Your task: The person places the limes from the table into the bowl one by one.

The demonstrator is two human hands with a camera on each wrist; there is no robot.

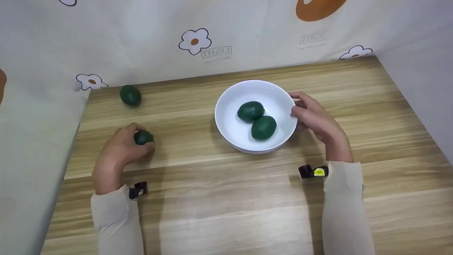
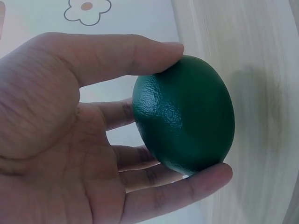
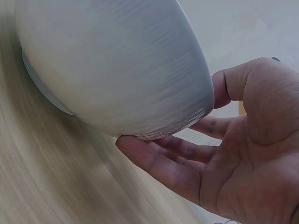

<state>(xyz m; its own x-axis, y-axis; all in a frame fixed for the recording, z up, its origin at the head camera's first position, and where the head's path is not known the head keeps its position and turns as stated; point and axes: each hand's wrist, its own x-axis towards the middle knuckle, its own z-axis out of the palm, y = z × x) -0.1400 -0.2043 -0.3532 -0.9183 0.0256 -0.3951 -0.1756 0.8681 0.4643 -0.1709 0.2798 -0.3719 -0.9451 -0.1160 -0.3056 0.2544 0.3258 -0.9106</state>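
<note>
My left hand (image 1: 122,148) grips a dark green, egg-shaped fruit (image 2: 187,114) between thumb and fingers. The left wrist view shows its glossy, finely pebbled skin, with the palm apart from it. On the right, a round white bowl (image 1: 231,131) stands on the table. Two similar green fruits, one (image 1: 250,111) behind the other (image 1: 264,128), lie close together inside it. My right hand (image 1: 311,115) holds the bowl's right side, thumb at the rim and fingers along the outer wall (image 3: 121,70). Another green fruit (image 1: 130,95) lies at the table's back left corner.
The wood-grain table (image 1: 230,198) ends at the back against a pale sheet (image 1: 247,39) printed with flowers. More pale sheeting rises along both sides. Small black cameras are strapped to the left wrist (image 1: 138,190) and right wrist (image 1: 307,171).
</note>
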